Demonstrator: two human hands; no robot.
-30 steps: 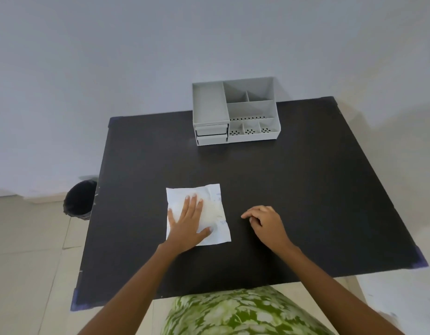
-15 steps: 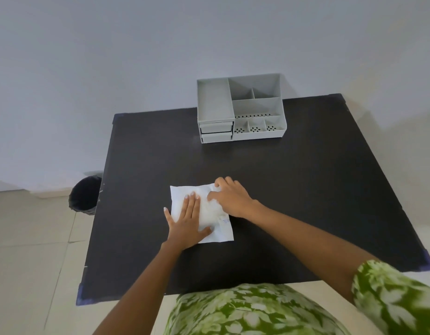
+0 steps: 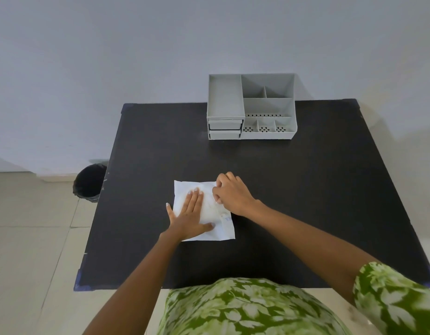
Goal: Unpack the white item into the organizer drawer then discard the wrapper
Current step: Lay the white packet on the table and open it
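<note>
A white square wrapper with a white item inside lies flat on the black table, near the front middle. My left hand rests flat on its left half, fingers spread. My right hand is curled over the wrapper's upper right corner, fingertips pinched at its edge. The grey organizer stands at the table's far edge; its two small drawers at the front left are closed.
A black bin stands on the tiled floor to the left of the table. A pale wall runs behind the organizer. My green leaf-patterned clothing fills the bottom of the view.
My right hand moved left from the bare table onto the wrapper's upper right corner and curled its fingers there. My left hand stayed pressed on the wrapper.
</note>
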